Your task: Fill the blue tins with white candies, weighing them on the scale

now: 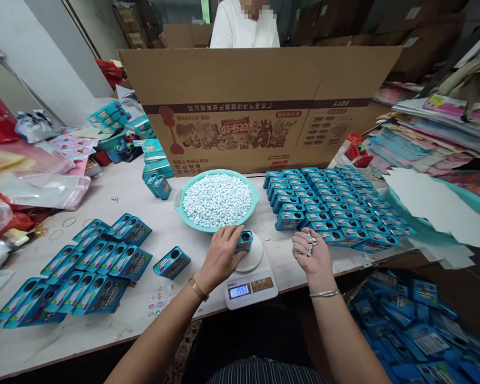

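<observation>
My left hand (221, 254) grips a small blue tin (244, 241) that stands on the round white platform of a small scale (251, 277). The scale's display is lit. My right hand (312, 253) is cupped palm-up just right of the scale, holding several small white candies (311, 242). A teal bowl (178, 201) heaped with the same white candies sits directly behind the scale.
Rows of blue tins (332, 208) stand upright to the right, and more tins (88, 266) lie on their sides to the left. A large cardboard sheet (260, 106) stands behind the bowl, with a person in white beyond it. Paper stacks lie at right, bags at left.
</observation>
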{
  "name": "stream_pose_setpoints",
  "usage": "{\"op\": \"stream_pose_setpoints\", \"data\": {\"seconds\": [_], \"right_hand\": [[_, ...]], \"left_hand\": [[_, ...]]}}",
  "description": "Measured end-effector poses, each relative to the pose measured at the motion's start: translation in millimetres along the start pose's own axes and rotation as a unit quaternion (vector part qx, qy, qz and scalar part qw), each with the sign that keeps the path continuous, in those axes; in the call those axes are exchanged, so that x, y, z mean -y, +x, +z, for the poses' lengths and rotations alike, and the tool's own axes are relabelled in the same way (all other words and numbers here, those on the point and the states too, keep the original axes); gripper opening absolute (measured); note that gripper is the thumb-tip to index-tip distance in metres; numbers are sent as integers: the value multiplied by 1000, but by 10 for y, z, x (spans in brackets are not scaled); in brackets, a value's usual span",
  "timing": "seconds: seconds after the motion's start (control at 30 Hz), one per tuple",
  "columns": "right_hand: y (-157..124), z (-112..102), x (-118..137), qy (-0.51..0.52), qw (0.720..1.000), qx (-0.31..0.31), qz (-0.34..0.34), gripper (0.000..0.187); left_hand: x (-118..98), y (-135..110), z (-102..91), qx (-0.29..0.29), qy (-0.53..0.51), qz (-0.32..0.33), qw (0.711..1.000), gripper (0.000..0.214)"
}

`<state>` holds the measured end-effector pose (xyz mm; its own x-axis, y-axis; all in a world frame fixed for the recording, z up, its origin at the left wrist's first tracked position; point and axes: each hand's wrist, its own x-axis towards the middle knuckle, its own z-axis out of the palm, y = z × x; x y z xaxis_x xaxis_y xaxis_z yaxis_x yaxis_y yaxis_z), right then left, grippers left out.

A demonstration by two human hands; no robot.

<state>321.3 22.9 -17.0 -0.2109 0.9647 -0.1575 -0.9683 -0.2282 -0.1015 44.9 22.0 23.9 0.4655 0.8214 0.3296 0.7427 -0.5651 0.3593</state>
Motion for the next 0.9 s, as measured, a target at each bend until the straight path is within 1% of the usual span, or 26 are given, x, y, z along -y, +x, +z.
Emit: {"op": "stream_pose_setpoints", "data": {"seconds": [0.13, 0.23, 0.33, 0.43, 0.47, 0.53, 0.63, 0.67, 0.73, 0.83, 0.9], "right_hand": [[18, -22, -14, 8, 1000, -5, 0, 15], [61, 4, -89, 26, 999, -37, 4, 15], [128, 32, -244, 62, 993, -104, -5, 16], [193, 46, -437, 65, 979, -191, -29, 14], [211, 52, -498, 58, 974, -214, -37, 14], [240, 74, -600, 46, 968, -243, -47, 16], [281, 133, -701, 43, 965, -253, -55, 22], [297, 152, -724, 42, 967, -247, -56, 22], [330, 174, -767, 36, 973, -224, -50, 20], [375, 154, -840, 23, 980, -194, -42, 12], [396, 117, -890, 18, 981, -186, -45, 8]], "left_hand": [[13, 5, 19, 6, 9, -15, 1000, 59], [51, -24, 54, -3, 3, -42, 999, 53], [96, -61, 112, -21, -34, -68, 997, 41], [96, -66, 128, -36, -114, -61, 991, 35], [72, -50, 105, -40, -138, -52, 988, 35], [-20, 17, 0, -48, -163, -28, 985, 36], [-237, 198, -240, -53, -154, 13, 987, 39], [-310, 270, -308, -42, -142, 25, 989, 40], [-424, 403, -379, 12, -102, 44, 994, 38], [-487, 536, -321, 117, -30, 54, 991, 36], [-479, 574, -254, 155, 7, 48, 987, 37]]}}
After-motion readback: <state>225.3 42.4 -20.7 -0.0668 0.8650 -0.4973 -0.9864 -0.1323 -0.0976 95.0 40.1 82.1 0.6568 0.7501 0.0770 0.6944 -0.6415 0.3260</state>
